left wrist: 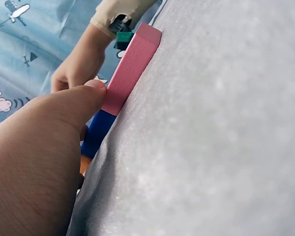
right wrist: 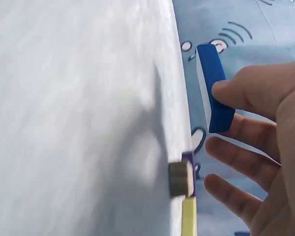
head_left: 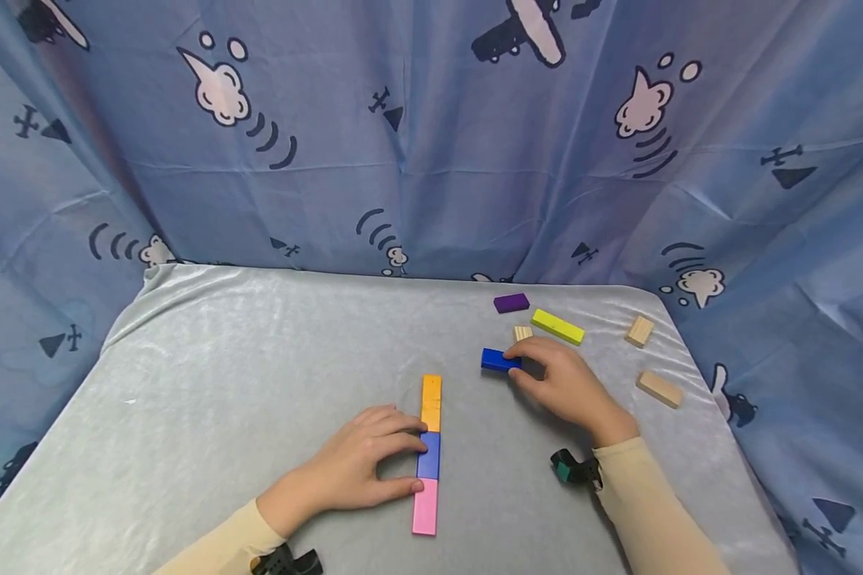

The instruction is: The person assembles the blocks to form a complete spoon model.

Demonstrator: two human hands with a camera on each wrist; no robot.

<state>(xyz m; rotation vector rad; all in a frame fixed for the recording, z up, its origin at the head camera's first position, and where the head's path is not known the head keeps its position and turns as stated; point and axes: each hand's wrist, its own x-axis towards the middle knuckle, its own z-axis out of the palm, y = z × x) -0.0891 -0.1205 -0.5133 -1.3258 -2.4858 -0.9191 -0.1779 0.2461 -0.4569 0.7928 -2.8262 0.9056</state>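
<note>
An orange block (head_left: 431, 403), a blue-violet block (head_left: 428, 455) and a pink block (head_left: 425, 508) lie end to end in a straight row on the cloth. My left hand (head_left: 363, 459) rests along the row's left side. Its thumb touches the pink block (left wrist: 132, 69), and its fingertips meet the row near the blue-violet block. Farther right, my right hand (head_left: 568, 383) pinches a dark blue block (head_left: 498, 360) between thumb and index finger. In the right wrist view this blue block (right wrist: 214, 88) is held up off the cloth, the other fingers spread below it.
Beyond my right hand lie a purple block (head_left: 511, 303), a yellow-green block (head_left: 558, 327) and a partly covered plain wooden block (head_left: 522, 332). Two more plain wooden blocks, one upper (head_left: 639, 331) and one lower (head_left: 659, 389), lie near the right edge. A patterned blue curtain (head_left: 431, 144) surrounds the grey cloth-covered table (head_left: 259, 343).
</note>
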